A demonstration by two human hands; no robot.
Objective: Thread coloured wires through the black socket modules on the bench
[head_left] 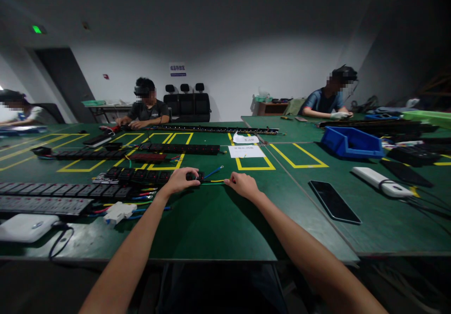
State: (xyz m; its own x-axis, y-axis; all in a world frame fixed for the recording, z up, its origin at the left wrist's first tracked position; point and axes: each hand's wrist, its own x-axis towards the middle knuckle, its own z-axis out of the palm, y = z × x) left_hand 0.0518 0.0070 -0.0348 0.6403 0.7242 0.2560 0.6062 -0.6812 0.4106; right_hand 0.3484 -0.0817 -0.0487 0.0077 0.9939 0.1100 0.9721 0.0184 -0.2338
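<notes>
A black power socket strip (141,175) lies on the green surface (204,234), just ahead of the person and reaching off to the left. The left hand (181,180) is at its right end, thumb and fingers clamped on the end block. From this end run a blue wire (214,171), its tip free and angled up to the right, and a yellow-green wire (215,181), which extends to the right hand (243,185); that hand's fingers are together, pinching the wire near its end.

Nearer the person, at left, lie a grey socket strip (45,205), a white connector (119,212) among coloured wires, and a white power bank (28,228). Beyond the right hand is a printed paper sheet (246,151) beside yellow tape markings (257,168). To the right are a smartphone (333,201), lying flat, and a blue bin (338,146) farther back. Across the surface sit co-workers, one (150,110) wearing a dark shirt, another (324,100) at the right.
</notes>
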